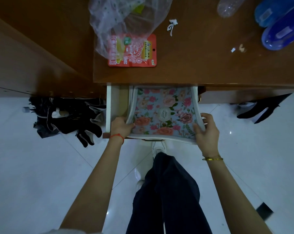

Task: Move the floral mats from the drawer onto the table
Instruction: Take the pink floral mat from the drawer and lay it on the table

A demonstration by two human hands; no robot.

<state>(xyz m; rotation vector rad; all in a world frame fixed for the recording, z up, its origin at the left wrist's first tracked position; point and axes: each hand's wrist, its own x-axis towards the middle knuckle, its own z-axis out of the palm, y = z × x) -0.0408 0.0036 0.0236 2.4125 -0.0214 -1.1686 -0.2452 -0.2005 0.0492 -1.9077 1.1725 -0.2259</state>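
A floral mat (163, 112) with pink and orange flowers on pale blue and a white border lies in the pulled-out drawer (114, 105) under the brown table (202, 65). Its side edges curl upward. My left hand (120, 126) grips the mat's near left edge, thumb on the flowered face. My right hand (206, 130) grips the near right corner, fingers curled round the white border. Whether more mats lie beneath it is hidden.
On the table lie a red snack packet (136, 54) partly under a clear plastic bag (119, 19), a clear bottle (229, 5), blue bottles (281, 26) and paper scraps (172, 26). Black gloves (72, 115) lie on the white floor at left, another black glove (261, 107) at right.
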